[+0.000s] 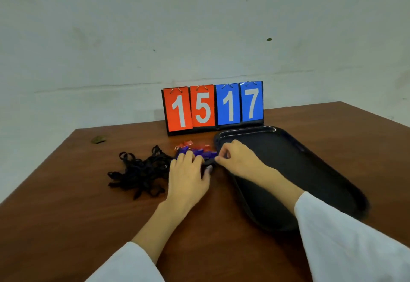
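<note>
Both hands work on one black strap [209, 162] beside the tray's [288, 159] left edge. The left hand [188, 170] grips it and the right hand [235, 157] pinches its end. I see no pieces in the tray yet, so most work looks left. The strap pile [137, 173] and the colored pieces [199, 149] wait mid-table.

The left hand [188, 171] hides most of the blue pieces [209, 154]; the black bit [209, 161] pinched by the right hand [238, 158] is too small to identify.

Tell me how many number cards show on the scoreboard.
4, side by side: red 1, red 5, blue 1, blue 7. More may hang hidden behind them.
</note>
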{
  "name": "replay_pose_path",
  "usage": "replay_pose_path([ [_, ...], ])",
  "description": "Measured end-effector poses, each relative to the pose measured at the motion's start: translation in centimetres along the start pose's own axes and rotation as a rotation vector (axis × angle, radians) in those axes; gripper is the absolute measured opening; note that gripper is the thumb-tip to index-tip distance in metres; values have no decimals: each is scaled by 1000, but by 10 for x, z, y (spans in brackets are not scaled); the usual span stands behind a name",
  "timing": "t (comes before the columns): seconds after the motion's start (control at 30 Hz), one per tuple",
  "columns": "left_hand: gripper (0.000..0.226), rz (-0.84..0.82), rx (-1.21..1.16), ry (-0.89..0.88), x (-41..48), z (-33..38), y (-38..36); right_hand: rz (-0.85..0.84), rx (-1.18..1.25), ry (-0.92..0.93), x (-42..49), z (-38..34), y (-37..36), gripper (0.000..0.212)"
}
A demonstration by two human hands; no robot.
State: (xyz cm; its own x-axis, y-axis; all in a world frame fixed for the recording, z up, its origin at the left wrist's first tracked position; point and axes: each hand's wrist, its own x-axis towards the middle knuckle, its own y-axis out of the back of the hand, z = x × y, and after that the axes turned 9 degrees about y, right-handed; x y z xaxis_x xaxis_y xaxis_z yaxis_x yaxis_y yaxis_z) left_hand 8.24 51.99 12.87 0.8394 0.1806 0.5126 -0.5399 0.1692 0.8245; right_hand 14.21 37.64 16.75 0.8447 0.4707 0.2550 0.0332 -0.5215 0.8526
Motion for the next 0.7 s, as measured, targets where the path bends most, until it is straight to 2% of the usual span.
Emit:
replay_pose_path([
  [0.1,42,-70,46,25,-1,-7,-5,2,53,32,6,-7,-9,14],
  [0.23,35,-75,30,-42,4,-7,-3,-14,67,32,4,-3,-7,14],
  [0.37,26,43,-155,52,5,-4,0,-26,132,-11,-3,-1,-8,23],
  [0.43,24,101,-285,104,3,0,5,-35,268,3,-4,-5,-6,27],
  [0.53,23,160,-307,99,2,9,9,-86,570,43,-7,-14,1,23],
  [0.63,24,187,-367,60,0,14,6,-118,803,-54,-11,-18,1,22],
  [0.7,32,166,-450,30,-2,19,5,-96,961,-138,-15,-19,-3,25],
])
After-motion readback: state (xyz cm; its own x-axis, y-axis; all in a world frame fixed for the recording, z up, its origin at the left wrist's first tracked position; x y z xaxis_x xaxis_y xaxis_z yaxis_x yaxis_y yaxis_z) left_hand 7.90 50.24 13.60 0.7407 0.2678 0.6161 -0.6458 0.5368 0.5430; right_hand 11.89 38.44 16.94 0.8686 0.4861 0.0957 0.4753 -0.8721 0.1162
